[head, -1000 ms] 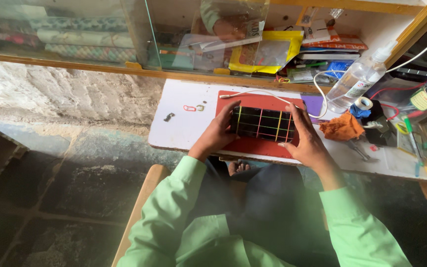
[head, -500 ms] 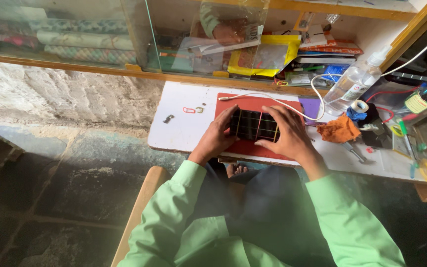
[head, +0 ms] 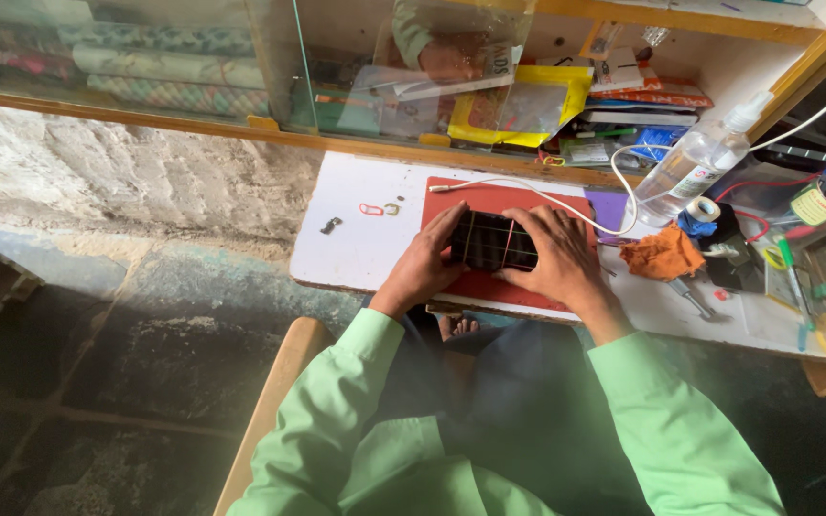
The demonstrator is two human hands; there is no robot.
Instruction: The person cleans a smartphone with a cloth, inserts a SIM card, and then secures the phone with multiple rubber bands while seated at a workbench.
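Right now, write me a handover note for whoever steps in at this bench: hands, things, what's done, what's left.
Left hand: pressed flat on the left end of the dark phone-like device, fingers spread over its edge.
Right hand: laid over the device's right end, palm down.
The device lies flat on the red mat on the white bench top, crossed by thin bands or lines.
A white cable runs loose above the mat, its end free and not plugged into the device.
An orange cloth and a clear bottle sit to the right.
Done: device banded and on the mat. Left: whatever follows the pressing; cable is unconnected.
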